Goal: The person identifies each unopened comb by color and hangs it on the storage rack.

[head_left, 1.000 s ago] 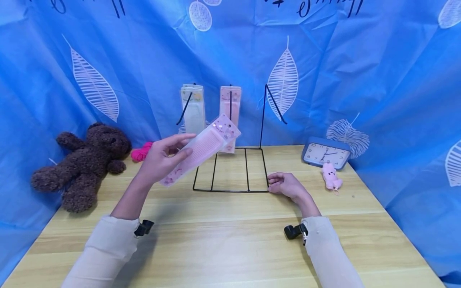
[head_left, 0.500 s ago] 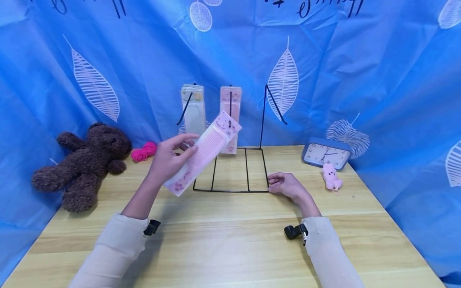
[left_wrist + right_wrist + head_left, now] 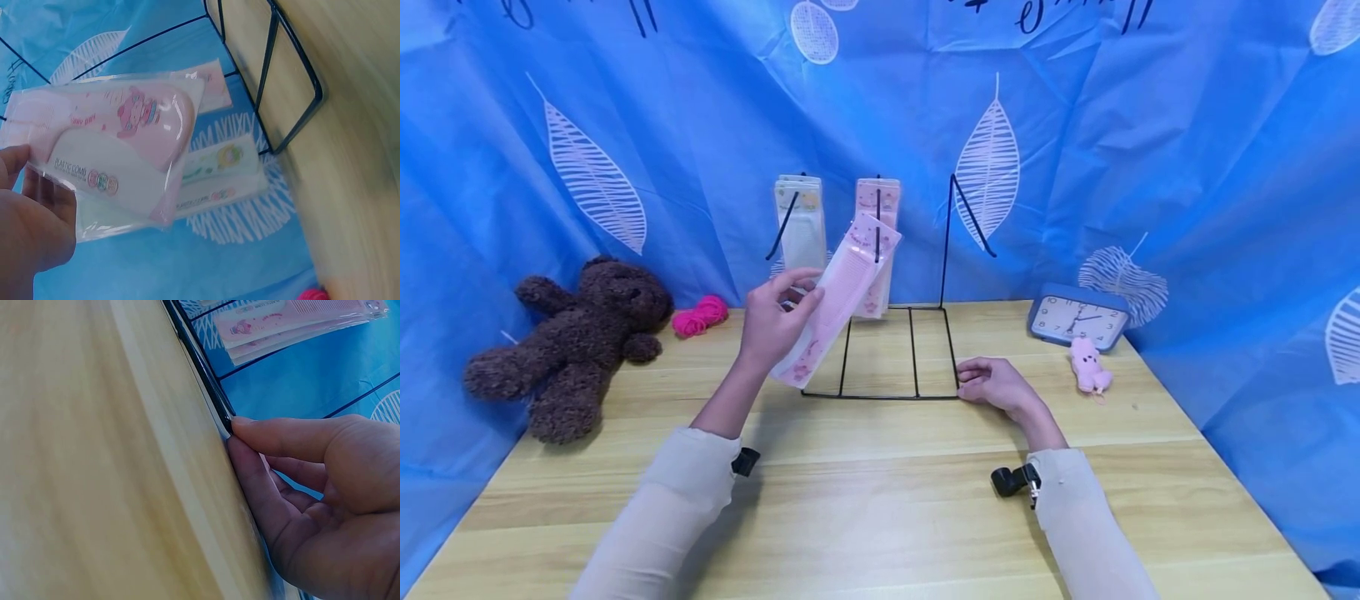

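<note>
Fingers [image 3: 790, 293] pinch pink comb packet [image 3: 842, 296]; right hand [image 3: 996, 385] steadies wire rack [image 3: 880, 350].

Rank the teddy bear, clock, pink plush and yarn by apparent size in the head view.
1. Teddy bear, plainly largest.
2. Clock.
3. Pink plush and yarn look alike; not ranked. All lie at a similar depth on the table.
</note>
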A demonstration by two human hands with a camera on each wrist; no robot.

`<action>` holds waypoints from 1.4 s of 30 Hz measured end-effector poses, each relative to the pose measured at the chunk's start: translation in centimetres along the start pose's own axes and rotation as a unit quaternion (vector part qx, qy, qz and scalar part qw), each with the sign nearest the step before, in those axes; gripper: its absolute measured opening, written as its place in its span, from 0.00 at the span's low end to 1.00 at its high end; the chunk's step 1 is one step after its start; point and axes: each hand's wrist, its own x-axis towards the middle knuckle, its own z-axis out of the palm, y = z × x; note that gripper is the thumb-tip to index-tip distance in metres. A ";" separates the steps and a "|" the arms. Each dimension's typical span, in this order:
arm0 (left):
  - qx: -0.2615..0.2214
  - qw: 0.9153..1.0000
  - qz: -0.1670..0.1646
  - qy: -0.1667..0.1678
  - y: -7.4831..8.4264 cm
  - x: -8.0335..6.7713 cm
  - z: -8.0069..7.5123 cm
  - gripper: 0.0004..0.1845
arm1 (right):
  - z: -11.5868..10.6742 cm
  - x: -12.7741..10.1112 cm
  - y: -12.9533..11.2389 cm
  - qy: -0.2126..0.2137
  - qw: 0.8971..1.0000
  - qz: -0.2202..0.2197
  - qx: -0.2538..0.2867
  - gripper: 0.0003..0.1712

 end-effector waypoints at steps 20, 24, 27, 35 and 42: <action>0.005 0.994 -0.106 0.036 -1.2 2.3 4.3 0.14 | 0.1 0.0 0.0 0.003 1.000 0.009 0.002 0.33; 0.023 0.995 -0.088 0.041 -1.5 3.0 5.1 0.14 | 0.0 -0.2 0.0 0.005 1.000 0.006 -0.003 0.33; 0.027 0.996 -0.073 0.037 -1.6 3.5 5.5 0.13 | -0.1 -0.2 0.0 0.007 1.000 0.007 0.000 0.33; 0.045 0.995 -0.090 0.026 -1.9 4.7 6.1 0.13 | 0.1 -0.1 0.1 -0.004 1.000 0.008 0.014 0.33; 0.063 0.991 -0.118 0.026 -2.0 5.3 6.3 0.11 | 0.2 0.0 0.0 0.002 1.000 0.012 0.018 0.32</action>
